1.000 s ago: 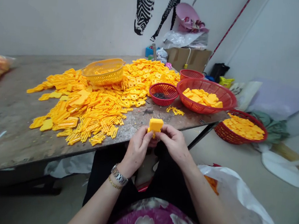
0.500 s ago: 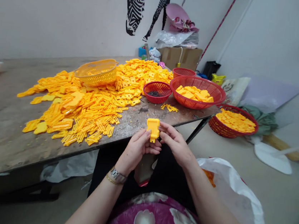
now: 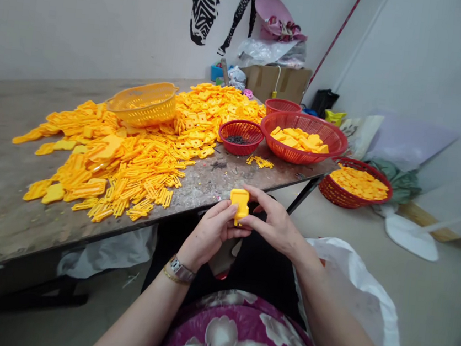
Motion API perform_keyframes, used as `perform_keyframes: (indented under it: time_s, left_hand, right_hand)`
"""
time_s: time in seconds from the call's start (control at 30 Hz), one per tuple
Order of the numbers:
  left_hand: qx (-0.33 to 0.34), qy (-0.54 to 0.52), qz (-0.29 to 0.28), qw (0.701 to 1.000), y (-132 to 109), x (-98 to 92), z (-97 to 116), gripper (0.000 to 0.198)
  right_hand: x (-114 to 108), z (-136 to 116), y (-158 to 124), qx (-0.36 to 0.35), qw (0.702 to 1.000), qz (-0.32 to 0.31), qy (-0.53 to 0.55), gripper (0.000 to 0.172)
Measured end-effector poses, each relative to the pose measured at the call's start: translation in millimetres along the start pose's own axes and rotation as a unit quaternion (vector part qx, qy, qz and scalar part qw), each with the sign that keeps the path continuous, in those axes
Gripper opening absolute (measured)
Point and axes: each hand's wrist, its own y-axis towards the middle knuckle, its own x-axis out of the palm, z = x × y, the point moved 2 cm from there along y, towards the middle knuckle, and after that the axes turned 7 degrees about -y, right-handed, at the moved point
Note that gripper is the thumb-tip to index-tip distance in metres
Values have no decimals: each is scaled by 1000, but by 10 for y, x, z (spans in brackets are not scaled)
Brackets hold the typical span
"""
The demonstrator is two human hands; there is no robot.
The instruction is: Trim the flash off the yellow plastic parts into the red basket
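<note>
Both my hands hold one small yellow plastic part [image 3: 239, 204] in front of the table's near edge. My left hand [image 3: 212, 233] grips it from the left with thumb and fingers curled round its lower half. My right hand [image 3: 274, 225] pinches it from the right, fingers reaching over its top. A wristwatch and a bracelet sit on my left wrist. Just beyond my hands a large heap of yellow plastic pieces [image 3: 133, 151] covers the worn table [image 3: 3, 191].
On the table stand a tilted yellow basket [image 3: 142, 104], a small red basket of dark bits [image 3: 241, 136] and a big red basket of yellow parts [image 3: 303, 139]. Another red basket [image 3: 356, 184] sits on the floor at right. A white plastic bag [image 3: 360, 299] lies beside my right arm.
My hands have turned the yellow part and brought it slightly lower and closer together around it. My head has shifted, so the table slid left in view.
</note>
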Motion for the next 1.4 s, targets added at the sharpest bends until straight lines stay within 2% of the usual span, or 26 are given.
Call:
perform_keyframes:
  time_s: [0.1,0.27,0.37,0.47,0.67,0.83,1.07,1.4]
  left_hand:
    - [-2,-1,5,1000,3,-21,17,22]
    - [-6,-7,7,1000,22,-65,-2,20]
    - [1,-13,8,1000,36,-67,-12,21]
    - [-5,-11,10,1000,50,-66,-22,22]
    - [-13,-15,3,1000,102,-108,-59,18]
    - [-19,-19,-8,1000,149,-145,-40,15]
    - [-32,-21,-10,999,196,-191,-23,22]
    - [-12,-6,0,1000,276,-238,-39,23]
  right_hand:
    - [20,-33,1,-20,999,-4,-35,62]
    - [51,-182,-1,-67,988,-6,-135,79]
    - [93,-229,-1,-76,981,-15,-178,78]
    - [133,-219,9,-88,978,2,-191,73]
    - [160,-123,46,-79,980,14,-184,69]
    - [152,-67,77,-59,989,2,-136,68]
    - [154,2,97,-45,994,-12,-101,69]
    - [194,43,89,-28,997,-11,-68,74]
